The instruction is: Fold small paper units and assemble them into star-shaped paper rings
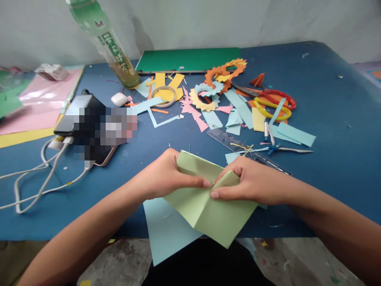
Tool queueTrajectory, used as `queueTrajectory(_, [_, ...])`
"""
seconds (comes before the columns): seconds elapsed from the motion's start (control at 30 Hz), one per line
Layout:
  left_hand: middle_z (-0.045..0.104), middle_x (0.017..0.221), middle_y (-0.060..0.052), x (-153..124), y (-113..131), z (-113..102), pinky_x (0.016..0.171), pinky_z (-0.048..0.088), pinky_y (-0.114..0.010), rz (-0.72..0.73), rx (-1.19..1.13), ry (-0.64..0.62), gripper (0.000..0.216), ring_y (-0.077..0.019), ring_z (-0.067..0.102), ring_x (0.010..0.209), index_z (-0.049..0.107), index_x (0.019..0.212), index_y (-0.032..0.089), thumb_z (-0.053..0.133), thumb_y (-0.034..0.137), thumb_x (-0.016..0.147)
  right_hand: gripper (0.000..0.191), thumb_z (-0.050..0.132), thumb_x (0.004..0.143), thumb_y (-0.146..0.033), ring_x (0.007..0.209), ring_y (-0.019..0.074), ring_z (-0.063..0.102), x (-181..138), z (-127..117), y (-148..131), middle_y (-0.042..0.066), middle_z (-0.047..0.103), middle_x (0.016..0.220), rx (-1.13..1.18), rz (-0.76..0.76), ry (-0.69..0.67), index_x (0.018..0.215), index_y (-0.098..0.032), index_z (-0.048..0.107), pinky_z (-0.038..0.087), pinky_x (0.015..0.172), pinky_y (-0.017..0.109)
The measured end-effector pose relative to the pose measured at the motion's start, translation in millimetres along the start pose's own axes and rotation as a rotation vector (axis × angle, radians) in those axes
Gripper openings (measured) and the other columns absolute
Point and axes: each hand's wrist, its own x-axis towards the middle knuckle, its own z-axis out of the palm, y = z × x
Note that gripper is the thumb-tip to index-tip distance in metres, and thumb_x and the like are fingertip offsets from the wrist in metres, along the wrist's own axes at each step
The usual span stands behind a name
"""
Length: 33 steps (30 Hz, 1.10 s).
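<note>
A pale green sheet of paper (pixel 205 210), creased down its middle, is held up over the table's front edge by both hands. My left hand (pixel 169 174) grips its upper left side, the thumb lying across the front and the fingers hidden behind. At the upper right, my right hand (pixel 241 178) pinches a folded-over flap between thumb and fingers. Both thumb tips almost meet at the middle of the paper. Beneath it a light blue sheet (pixel 169 226) lies partly over the table edge.
Behind my hands lie red and yellow scissors (pixel 276 104), a clear ruler (pixel 228 139), a tape roll (pixel 163 96), folded paper rings (pixel 205 97) and many paper scraps. Left are a green-labelled bottle (pixel 110 47), an earphone case (pixel 119 99), a phone (pixel 107 155) and white cables (pixel 44 194).
</note>
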Motion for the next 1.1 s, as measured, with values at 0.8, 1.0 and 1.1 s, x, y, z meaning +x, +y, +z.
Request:
queueTrajectory(0.8, [0.072, 0.078, -0.001, -1.9, -2.0, 0.9, 0.058, 0.052, -0.021, 0.039, 0.057, -0.077, 0.023, -0.0163, 0.064, 0.068, 0.071, 0.081, 0.016, 0.075, 0.029, 0.063, 0.023, 0.065, 0.071, -0.036, 0.054, 0.0099, 0.048, -1.0, 2.2, 3.1, -0.001, 0.056, 0.059, -0.129, -0.097, 0.012, 0.066, -0.013, 0.065, 0.033, 0.045, 0.019])
queueTrajectory(1.0, [0.072, 0.080, -0.002, -1.6, -1.6, 0.4, 0.059, 0.053, -0.024, 0.035, -0.014, -0.055, 0.024, -0.0171, 0.065, 0.068, 0.071, 0.083, 0.016, 0.077, 0.028, 0.062, 0.020, 0.064, 0.072, -0.034, 0.064, 0.0148, 0.057, -3.9, 2.6, 1.3, 0.002, 0.066, 0.069, -0.095, -0.114, 0.050, 0.077, -0.017, 0.073, 0.041, 0.052, 0.022])
queueTrajectory(1.1, [0.072, 0.080, -0.002, -2.1, -1.4, 0.8, 0.059, 0.053, -0.023, 0.043, -0.009, -0.045, 0.023, -0.0166, 0.065, 0.068, 0.071, 0.083, 0.016, 0.076, 0.027, 0.063, 0.019, 0.063, 0.072, -0.033, 0.066, 0.0160, 0.059, -4.4, 2.6, 1.0, 0.002, 0.067, 0.071, -0.095, -0.109, 0.052, 0.077, -0.017, 0.074, 0.043, 0.054, 0.022])
